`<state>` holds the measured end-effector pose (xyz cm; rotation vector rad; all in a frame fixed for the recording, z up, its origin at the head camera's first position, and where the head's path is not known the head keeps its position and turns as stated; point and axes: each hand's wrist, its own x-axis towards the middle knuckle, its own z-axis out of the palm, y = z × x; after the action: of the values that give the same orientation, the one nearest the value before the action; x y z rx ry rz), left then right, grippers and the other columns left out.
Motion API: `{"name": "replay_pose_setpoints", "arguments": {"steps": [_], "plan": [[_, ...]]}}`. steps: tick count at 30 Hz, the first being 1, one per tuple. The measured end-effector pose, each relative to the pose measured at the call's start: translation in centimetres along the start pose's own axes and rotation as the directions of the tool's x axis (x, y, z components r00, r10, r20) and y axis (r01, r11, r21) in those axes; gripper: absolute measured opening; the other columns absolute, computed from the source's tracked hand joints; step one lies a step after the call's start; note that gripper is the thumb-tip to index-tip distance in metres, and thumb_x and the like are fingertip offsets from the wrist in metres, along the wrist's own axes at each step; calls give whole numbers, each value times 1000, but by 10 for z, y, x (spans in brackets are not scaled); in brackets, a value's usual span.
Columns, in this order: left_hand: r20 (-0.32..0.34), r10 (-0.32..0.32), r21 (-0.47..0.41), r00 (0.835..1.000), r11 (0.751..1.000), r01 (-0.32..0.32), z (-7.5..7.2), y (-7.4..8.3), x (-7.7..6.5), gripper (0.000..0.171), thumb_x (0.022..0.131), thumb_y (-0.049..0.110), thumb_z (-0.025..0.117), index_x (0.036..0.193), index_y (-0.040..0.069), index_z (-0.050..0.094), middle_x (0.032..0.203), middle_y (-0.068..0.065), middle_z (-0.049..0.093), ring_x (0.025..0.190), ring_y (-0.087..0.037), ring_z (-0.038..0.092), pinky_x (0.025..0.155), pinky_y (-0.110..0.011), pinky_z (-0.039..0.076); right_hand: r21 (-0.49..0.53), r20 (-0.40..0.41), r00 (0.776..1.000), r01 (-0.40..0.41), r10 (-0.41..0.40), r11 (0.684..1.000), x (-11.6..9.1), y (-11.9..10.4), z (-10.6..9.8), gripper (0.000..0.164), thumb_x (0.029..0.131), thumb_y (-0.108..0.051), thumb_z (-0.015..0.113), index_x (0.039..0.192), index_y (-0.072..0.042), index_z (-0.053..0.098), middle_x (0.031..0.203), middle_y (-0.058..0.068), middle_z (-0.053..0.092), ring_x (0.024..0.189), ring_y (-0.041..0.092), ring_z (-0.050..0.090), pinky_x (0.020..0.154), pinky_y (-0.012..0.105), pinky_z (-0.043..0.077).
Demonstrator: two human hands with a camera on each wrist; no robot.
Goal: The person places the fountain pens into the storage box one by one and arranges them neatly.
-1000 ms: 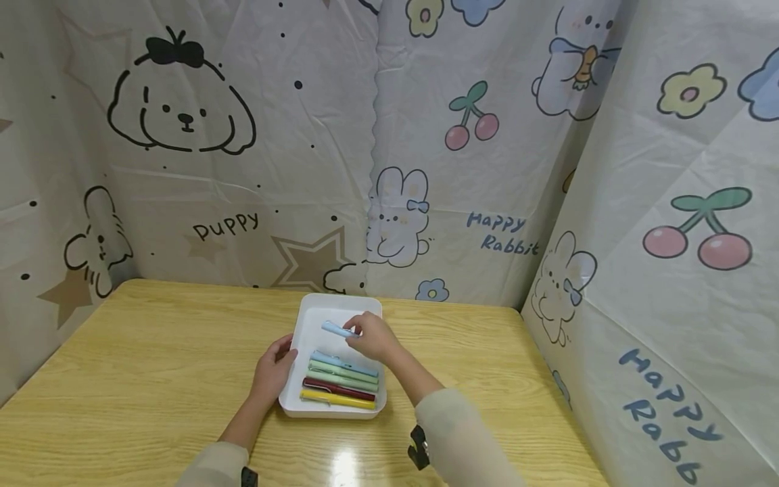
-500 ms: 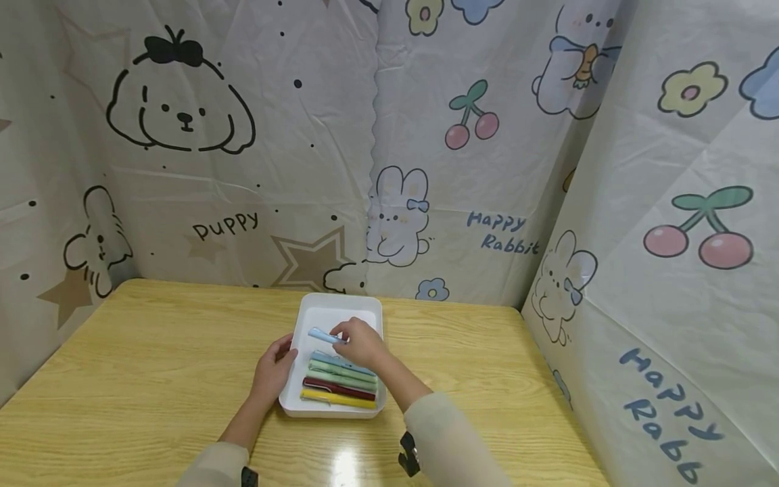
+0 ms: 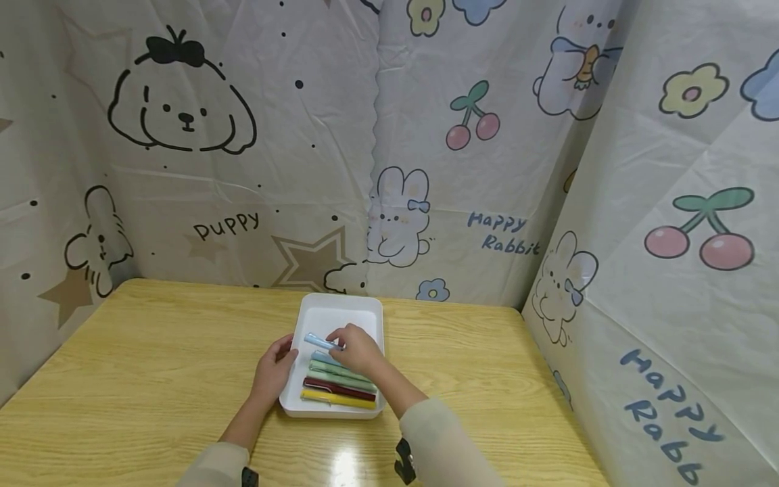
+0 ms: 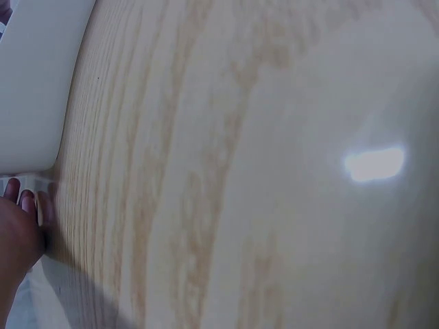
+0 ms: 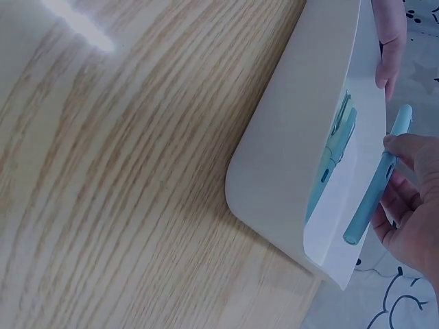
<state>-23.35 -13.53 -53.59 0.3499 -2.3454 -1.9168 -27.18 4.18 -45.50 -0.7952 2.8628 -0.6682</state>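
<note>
A white tray (image 3: 341, 310) lies on the table with a row of pens in it. My right hand (image 3: 359, 350) pinches a light blue pen (image 5: 370, 199) between thumb and fingers, held above the tray. Below it a second light blue pen (image 3: 325, 358) lies in the tray, partly hidden by that hand. Nearer to me come light green pens (image 3: 322, 367), a dark red pen (image 3: 337, 389) and a yellow pen (image 3: 337, 399), all side by side. On the tray's left side my left hand (image 3: 272, 370) grips the wall, its thumb at the rim.
The wood-grain table (image 3: 182, 352) spreads out on both sides of the tray. Behind it hangs a printed cloth (image 3: 304, 169) with cartoon figures, and another cloth wall (image 3: 669, 304) stands on the right.
The right hand has carried the light blue pen leftward and nearer to me, toward the row of pens. My left hand and the tray have stayed in place.
</note>
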Motion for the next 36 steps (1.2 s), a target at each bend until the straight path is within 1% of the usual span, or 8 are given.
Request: {"name": "replay_pose_setpoints", "arguments": {"steps": [6, 14, 21, 29, 36], "plan": [[3, -7, 11, 1000, 1000, 7, 0, 2, -1, 43, 98, 19, 43, 140, 7, 40, 138, -19, 44, 124, -30, 42, 105, -46, 36, -13, -4, 1000, -9, 9, 1000, 1, 1, 3, 22, 86, -21, 66, 107, -14, 70, 82, -1, 56, 69, 7, 46, 59, 18, 38], [3, -8, 15, 1000, 1000, 8, -1, 4, -3, 43, 99, 19, 43, 140, 7, 39, 138, -19, 44, 124, -30, 42, 105, -46, 37, -15, -19, 1000, 3, -3, 1000, 3, 1, 7, 22, 86, -19, 66, 107, -14, 70, 81, -1, 56, 69, 8, 46, 59, 19, 38], [1, -2, 10, 1000, 1000, 2, -1, 1, -1, 42, 99, 18, 43, 139, 8, 40, 137, -18, 44, 124, -29, 43, 104, -45, 38, -21, -16, 999, -37, 37, 999, 4, 6, 11, 23, 87, -20, 65, 108, -15, 70, 83, -1, 57, 71, 8, 46, 60, 19, 38], [0, -2, -2, 1000, 1000, 2, 0, 3, -3, 42, 98, 18, 44, 139, 7, 40, 137, -18, 45, 123, -29, 43, 104, -44, 37, 15, -20, 996, -92, 92, 996, 2, 12, 16, 25, 88, -21, 63, 111, -15, 69, 90, 2, 59, 75, 10, 49, 64, 22, 41], [-10, 4, 1, 1000, 1000, -4, 0, 3, -3, 42, 98, 17, 45, 139, 7, 41, 136, -19, 45, 121, -30, 44, 103, -45, 38, 26, -29, 994, -105, 106, 994, 1, 13, 19, 24, 89, -21, 62, 111, -14, 68, 91, 3, 60, 76, 11, 50, 65, 23, 43]]}}
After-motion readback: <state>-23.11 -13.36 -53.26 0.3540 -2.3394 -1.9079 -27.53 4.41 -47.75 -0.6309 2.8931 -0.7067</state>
